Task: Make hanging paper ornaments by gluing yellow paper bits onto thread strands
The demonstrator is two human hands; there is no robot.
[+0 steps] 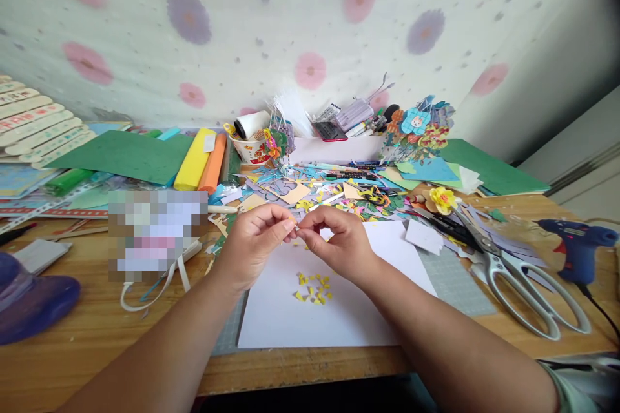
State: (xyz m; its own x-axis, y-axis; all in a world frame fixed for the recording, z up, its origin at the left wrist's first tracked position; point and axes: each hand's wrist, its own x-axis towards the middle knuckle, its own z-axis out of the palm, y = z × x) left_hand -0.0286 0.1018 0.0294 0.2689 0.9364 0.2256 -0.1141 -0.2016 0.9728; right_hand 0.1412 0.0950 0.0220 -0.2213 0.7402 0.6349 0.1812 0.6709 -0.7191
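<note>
Head view: a tiny yellow paper bit (294, 222) is pinched between the fingertips of the left hand (254, 239) and right hand (336, 242), held above a white sheet (349, 316). Yellow scraps (313, 288) are scattered just beneath. Large scissors (518, 281) lie right, beside a blue glue gun (578, 245).

A home craft corner: a wooden desk (97, 335) pushed against a wall hung with flowered cloth (310, 26). Along its back edge lie coloured paper sheets (126, 155), foam rolls (201, 161) and a cup (249, 148) of tools, with paper scraps (329, 190) heaped mid-desk. Scissors (513, 277) and a glue gun (578, 245) sit near the right edge.
</note>
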